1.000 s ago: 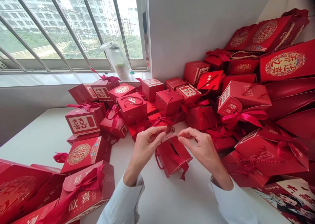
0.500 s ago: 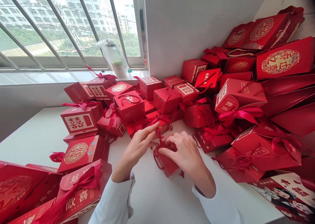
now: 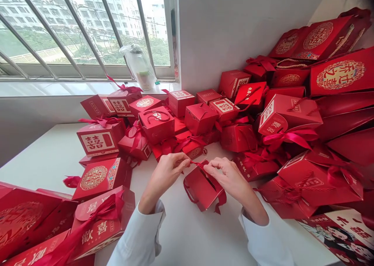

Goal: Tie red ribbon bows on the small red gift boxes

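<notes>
A small red gift box (image 3: 201,190) rests on the white table (image 3: 187,234) between my hands, tilted toward me. My left hand (image 3: 166,172) is closed in a pinch on a thin, twisted red ribbon (image 3: 196,163) at the box's far edge. My right hand (image 3: 228,174) pinches the same ribbon near the top of the box, its fingertips partly hidden by the box and strand. A red cord handle (image 3: 189,194) loops along the box's left side. One ribbon tail (image 3: 221,203) dangles from its right side.
Red gift boxes (image 3: 200,118) are heaped beyond my hands, and larger red bags (image 3: 340,73) lean at the right. More boxes (image 3: 99,227) lie at the near left. A cup in a clear plastic bag (image 3: 143,71) stands on the windowsill (image 3: 96,89).
My left hand has gone from fingers stretched out to pinching the ribbon. The ribbon, upright before, now runs between both hands. My right hand has shifted slightly right, uncovering more of the box.
</notes>
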The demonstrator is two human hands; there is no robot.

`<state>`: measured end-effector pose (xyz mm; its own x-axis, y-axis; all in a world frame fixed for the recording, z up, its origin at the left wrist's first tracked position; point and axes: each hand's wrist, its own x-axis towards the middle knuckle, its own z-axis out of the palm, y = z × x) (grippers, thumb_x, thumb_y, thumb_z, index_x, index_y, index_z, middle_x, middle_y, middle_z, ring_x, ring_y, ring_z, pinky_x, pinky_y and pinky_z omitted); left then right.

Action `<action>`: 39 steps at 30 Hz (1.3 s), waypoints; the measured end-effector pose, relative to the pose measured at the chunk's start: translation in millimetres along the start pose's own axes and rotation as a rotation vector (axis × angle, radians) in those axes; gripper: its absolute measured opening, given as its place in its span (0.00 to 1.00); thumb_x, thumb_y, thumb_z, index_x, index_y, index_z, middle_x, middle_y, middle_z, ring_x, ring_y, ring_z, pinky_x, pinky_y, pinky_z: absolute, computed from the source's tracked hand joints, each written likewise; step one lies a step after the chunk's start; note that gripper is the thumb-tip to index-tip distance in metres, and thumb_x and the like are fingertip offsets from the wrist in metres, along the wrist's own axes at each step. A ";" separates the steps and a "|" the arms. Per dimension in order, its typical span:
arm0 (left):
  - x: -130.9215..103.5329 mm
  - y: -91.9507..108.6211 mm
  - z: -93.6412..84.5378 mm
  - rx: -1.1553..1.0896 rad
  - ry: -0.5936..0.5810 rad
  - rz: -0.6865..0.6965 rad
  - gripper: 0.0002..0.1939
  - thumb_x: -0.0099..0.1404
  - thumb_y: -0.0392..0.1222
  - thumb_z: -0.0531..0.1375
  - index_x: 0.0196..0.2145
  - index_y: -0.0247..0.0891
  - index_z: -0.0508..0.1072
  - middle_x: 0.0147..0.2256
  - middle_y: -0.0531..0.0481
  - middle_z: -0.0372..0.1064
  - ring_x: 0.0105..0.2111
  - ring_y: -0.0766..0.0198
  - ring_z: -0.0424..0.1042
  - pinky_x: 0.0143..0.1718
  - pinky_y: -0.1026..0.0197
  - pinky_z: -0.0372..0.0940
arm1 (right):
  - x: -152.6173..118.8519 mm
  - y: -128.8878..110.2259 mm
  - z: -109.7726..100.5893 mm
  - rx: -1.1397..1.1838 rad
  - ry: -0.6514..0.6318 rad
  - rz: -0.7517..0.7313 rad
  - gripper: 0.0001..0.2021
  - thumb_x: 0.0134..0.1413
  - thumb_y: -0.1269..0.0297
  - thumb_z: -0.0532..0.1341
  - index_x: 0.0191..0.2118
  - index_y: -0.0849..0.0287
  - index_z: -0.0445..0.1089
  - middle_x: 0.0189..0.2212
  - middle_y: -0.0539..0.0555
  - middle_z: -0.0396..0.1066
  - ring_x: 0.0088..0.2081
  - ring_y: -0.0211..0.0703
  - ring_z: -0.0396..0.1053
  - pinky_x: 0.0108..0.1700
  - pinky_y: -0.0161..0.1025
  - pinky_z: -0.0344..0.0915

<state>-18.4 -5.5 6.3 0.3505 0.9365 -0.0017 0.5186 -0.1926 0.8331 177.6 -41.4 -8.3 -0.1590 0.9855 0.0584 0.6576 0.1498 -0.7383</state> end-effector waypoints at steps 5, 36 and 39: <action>0.3 -2.6 -5.6 -0.001 -0.023 -0.002 0.22 0.63 0.52 0.53 0.18 0.37 0.64 0.17 0.56 0.56 0.19 0.69 0.54 0.21 0.66 0.47 | 0.1 2.1 4.3 0.012 -0.029 -0.050 0.18 0.60 0.62 0.51 0.19 0.57 0.61 0.23 0.48 0.66 0.31 0.41 0.62 0.33 0.36 0.56; 16.0 -11.5 35.7 -0.175 0.042 -0.081 0.19 0.62 0.54 0.53 0.22 0.38 0.62 0.20 0.57 0.52 0.20 0.70 0.53 0.19 0.68 0.51 | 3.1 -0.7 7.4 0.004 0.138 0.159 0.17 0.54 0.62 0.52 0.17 0.58 0.51 0.17 0.45 0.47 0.21 0.34 0.48 0.24 0.34 0.45; 13.1 -4.6 34.1 -0.256 0.037 -0.021 0.15 0.65 0.53 0.52 0.38 0.41 0.69 0.26 0.55 0.64 0.26 0.67 0.64 0.28 0.67 0.59 | -2.7 1.3 1.7 -0.033 0.169 0.117 0.18 0.56 0.60 0.54 0.17 0.58 0.57 0.18 0.46 0.56 0.24 0.36 0.56 0.28 0.34 0.52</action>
<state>10.4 -2.3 -16.4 0.3111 0.9504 -0.0041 0.3095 -0.0972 0.9459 177.7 -44.0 -10.6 0.0441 0.9952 0.0870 0.6885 0.0329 -0.7244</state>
